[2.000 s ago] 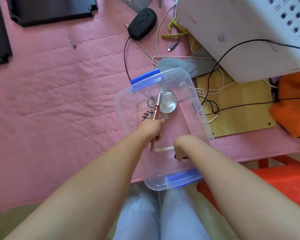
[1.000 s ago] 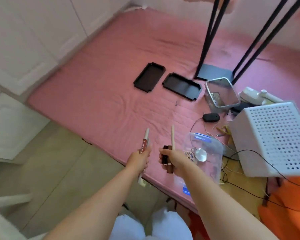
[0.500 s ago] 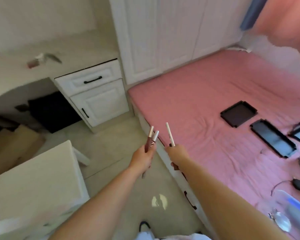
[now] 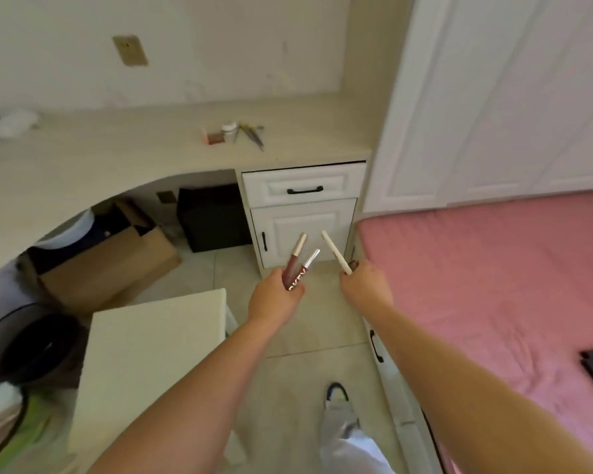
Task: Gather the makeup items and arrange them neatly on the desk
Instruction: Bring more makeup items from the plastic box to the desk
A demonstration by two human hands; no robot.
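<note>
Maroon lip gloss tubes (image 4: 297, 265) gripped in outstretched left hand (image 4: 276, 297), tips toward 1 o'clock, right hand (image 4: 365, 285) gripping white pencil (image 4: 336, 252), tip toward 11 o'clock

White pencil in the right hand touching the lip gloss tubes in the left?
Apart. The head view shows floor and cabinet door between the white pencil and the lip gloss tubes.

I see two dark-red lip gloss tubes (image 4: 297, 266) tilted up-right in air; white pencil (image 4: 336, 252) leaning up-left; small makeup cluster (image 4: 231, 133) on desk (image 4: 83, 155).
</note>
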